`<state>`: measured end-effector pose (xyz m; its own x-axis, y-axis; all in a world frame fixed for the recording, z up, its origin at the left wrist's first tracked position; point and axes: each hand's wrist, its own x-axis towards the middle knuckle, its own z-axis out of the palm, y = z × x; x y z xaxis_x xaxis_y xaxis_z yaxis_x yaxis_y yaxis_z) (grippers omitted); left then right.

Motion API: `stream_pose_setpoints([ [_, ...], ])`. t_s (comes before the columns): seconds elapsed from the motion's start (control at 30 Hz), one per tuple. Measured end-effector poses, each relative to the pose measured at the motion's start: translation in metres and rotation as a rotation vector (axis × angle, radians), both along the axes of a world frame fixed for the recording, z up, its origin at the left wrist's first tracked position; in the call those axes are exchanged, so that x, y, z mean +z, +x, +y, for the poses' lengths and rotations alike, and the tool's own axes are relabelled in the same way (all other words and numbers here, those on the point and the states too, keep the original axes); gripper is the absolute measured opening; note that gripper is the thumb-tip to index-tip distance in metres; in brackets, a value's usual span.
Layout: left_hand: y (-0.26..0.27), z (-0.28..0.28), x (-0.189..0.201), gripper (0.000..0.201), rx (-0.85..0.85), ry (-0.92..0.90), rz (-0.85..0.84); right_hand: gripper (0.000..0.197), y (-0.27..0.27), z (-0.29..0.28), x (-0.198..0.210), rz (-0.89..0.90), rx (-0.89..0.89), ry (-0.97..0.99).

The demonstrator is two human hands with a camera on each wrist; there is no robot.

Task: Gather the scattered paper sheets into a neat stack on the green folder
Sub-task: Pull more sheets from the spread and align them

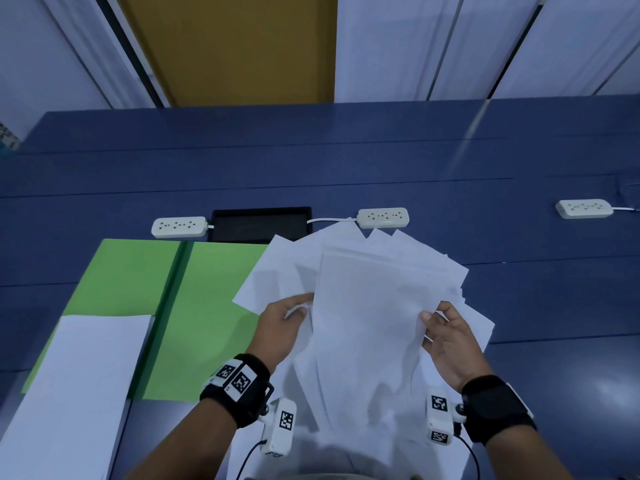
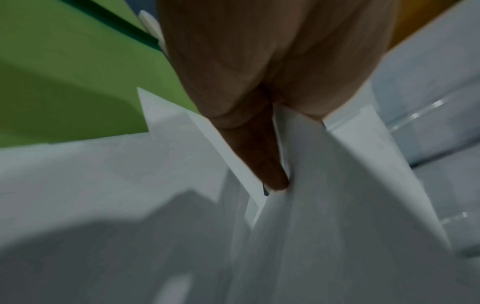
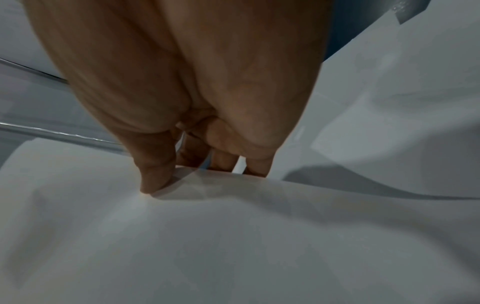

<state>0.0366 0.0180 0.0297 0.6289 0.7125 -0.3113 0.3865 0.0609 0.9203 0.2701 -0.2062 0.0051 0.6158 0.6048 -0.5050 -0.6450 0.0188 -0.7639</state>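
Both hands grip a fanned bundle of paper sheets [image 1: 367,306] above the desk [image 1: 311,161]: the left hand [image 1: 282,327] pinches its left edge, the right hand [image 1: 450,341] its right edge, thumb on top. The bundle's long axis runs away from the person. The green folder [image 1: 207,306] lies open to the left, nearer the left hand, with a white stack [image 1: 79,382] on its near-left part.

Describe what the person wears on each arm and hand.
Both hands, left hand and right hand, are bare, with no sleeves showing. Each wrist carries a black strap with black-and-white square markers, plus a white camera module with a thin black cable.
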Motion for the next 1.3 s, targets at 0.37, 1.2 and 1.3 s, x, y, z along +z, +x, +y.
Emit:
stream_pose_setpoints([
  [0.37,0.008,-0.010,0.024,0.042,-0.144,-0.346,-0.268,0.015,-0.006,0.003,0.001,0.004,0.010,-0.078],
  [1.2,0.016,-0.027,0.033,0.019,-0.086,-0.311,-0.266,0.022,-0.036,0.017,-0.014,0.269,0.034,-0.040],
  [1.3,0.014,-0.020,0.045,0.020,-0.211,-0.496,-0.392,0.031,-0.029,0.014,-0.002,0.159,0.140,0.000],
])
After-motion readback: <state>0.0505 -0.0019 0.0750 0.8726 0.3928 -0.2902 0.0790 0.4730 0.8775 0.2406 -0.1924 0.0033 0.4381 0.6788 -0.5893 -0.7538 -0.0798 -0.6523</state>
